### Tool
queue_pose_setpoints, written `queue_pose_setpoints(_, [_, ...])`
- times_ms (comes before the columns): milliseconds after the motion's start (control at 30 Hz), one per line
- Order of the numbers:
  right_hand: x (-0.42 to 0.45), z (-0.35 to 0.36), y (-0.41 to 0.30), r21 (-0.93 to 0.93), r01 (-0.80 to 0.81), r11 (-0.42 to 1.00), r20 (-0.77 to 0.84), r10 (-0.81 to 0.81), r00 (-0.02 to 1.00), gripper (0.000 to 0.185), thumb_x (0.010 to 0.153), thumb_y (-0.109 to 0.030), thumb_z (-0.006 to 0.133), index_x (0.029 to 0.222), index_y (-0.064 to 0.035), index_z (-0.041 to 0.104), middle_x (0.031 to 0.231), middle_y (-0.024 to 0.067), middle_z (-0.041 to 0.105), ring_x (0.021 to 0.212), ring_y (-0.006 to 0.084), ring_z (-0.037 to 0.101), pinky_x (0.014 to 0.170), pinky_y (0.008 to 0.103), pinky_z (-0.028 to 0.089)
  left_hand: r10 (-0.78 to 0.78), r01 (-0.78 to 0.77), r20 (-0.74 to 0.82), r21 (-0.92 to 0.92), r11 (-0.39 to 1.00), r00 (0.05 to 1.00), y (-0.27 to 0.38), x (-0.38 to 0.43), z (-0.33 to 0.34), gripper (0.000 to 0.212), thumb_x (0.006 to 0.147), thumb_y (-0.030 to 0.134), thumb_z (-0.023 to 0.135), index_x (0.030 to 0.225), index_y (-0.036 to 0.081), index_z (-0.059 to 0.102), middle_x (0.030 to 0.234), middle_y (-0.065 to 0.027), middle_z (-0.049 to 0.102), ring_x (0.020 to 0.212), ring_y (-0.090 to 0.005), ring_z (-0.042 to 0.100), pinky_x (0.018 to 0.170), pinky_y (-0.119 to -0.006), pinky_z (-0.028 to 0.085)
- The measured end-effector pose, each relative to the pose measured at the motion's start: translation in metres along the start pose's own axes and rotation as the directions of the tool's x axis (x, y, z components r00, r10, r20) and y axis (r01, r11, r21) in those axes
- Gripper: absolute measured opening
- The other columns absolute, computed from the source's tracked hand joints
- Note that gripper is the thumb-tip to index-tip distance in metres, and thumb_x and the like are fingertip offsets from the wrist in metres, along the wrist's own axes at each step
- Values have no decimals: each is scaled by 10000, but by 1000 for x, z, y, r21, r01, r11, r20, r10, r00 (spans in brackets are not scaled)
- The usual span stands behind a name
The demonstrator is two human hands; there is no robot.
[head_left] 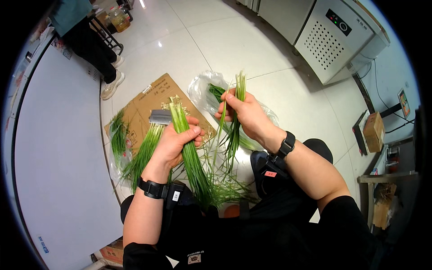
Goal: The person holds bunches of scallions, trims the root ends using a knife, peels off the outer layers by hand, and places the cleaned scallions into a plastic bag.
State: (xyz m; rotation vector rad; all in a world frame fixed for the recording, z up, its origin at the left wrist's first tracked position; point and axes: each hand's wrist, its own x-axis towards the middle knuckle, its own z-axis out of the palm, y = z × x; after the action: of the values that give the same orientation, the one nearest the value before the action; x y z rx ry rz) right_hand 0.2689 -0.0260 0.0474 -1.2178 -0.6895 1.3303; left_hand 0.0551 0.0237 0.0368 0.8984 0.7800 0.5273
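Note:
My left hand (180,140) grips a thick bunch of garlic chives (194,162), pale cut ends up. A smaller bunch of chives (240,87) is in my right hand (241,108), its leaves hanging down; a single stalk is between thumb and fingers. Behind my left hand a cleaver blade (160,116) lies on a flattened cardboard sheet (138,108), beside trimmed ends. More chives (146,148) lie left of that hand, their pale ends by the blade. A clear plastic bag (202,87) with chives inside lies partly behind my right hand.
Loose leaves (233,192) litter the floor near my feet. Another bag of greens (118,138) lies at left, beside a white cabinet (64,141). A person (89,47) stands at upper left near a jug (119,21). A steel refrigerator unit (330,40) and cardboard box (374,131) are at right.

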Motion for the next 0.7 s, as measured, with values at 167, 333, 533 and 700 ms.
queue_pose_setpoints(167, [-7,7,3,23,-86,996,121,82,989,212,969,-254,515,947,-43,527,684,-4,507,571,93,505,481,250,413,-47,45,85,26,999,995,-1,2,6,338,851,83,686,1131,-12,522,875,-99,635,707,-158,603,646,-282,521])
queue_pose_setpoints(333, [-20,24,-1,-90,-77,993,143,89,986,186,870,-182,689,901,-6,635,737,57,626,555,78,531,440,227,408,-66,64,196,14,998,978,0,0,10,438,844,62,691,1221,-26,487,945,-105,632,786,-154,609,689,-261,520])
queue_pose_setpoints(533, [-19,25,11,-12,-106,994,188,106,976,166,855,-134,704,909,1,625,720,33,614,586,89,542,511,227,446,-53,63,281,-27,998,958,-4,1,18,399,851,64,681,1205,-17,517,995,-95,619,826,-148,598,725,-269,512])
queue_pose_setpoints(700, [-19,24,9,-25,-127,992,178,129,976,128,872,-109,668,897,5,615,674,36,601,554,99,549,505,227,449,-94,104,309,-17,994,946,-8,4,12,386,869,86,665,1210,-12,512,1000,-100,622,867,-160,613,752,-279,521])
